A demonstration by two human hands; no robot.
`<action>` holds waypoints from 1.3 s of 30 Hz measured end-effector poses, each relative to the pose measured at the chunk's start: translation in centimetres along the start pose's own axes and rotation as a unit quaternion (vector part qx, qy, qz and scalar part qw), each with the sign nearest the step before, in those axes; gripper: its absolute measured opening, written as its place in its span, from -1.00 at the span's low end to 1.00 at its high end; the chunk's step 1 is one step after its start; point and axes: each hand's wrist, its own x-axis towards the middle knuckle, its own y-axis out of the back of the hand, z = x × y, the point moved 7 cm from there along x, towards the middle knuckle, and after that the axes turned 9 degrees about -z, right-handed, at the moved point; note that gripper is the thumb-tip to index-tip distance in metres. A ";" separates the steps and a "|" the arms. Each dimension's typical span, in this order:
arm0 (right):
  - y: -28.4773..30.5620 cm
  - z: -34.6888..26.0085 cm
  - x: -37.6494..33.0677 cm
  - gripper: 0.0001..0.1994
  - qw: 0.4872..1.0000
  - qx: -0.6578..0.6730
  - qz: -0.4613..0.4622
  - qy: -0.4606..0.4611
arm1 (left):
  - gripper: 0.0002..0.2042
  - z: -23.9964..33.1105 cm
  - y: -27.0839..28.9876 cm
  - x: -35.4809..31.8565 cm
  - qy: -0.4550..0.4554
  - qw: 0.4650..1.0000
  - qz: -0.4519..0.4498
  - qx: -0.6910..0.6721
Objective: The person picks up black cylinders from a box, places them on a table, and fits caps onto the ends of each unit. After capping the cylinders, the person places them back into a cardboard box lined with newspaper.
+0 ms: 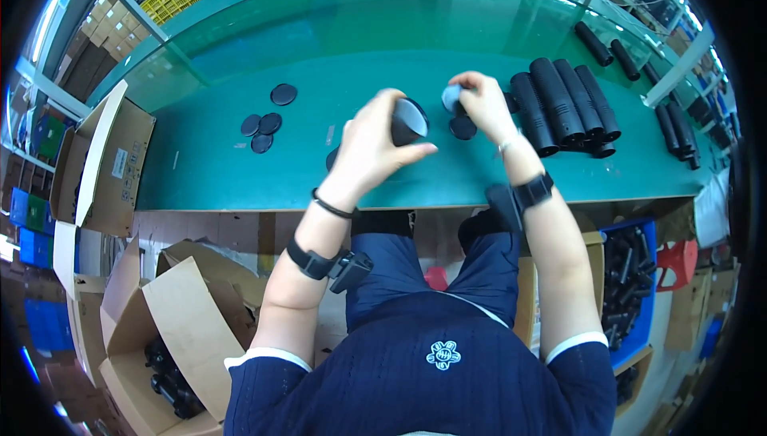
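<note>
Lying near the right grip [487, 110], which pinches a pale disc [451, 99]: black cylinders [553, 99]; left grip [367, 140] clasps a tube [409, 119].

Bright, cool light falls evenly over the smooth green workbench top [447, 179], with a long white tube light [49, 20] glowing beyond its left edge. Small white glints show toward the far right corner; shadows on the surface are soft and faint. Slight blur softens the bare right hand [484, 106] and pale round disc [451, 99]. Fisheye distortion curves the bench's edges, and black rims the view.
</note>
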 end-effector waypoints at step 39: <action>-0.1 -7.0 -6.2 -0.30 0.835 0.513 -0.144 0.135 | -0.37 0.6 -2.1 -0.3 -0.046 0.940 -0.080 -0.330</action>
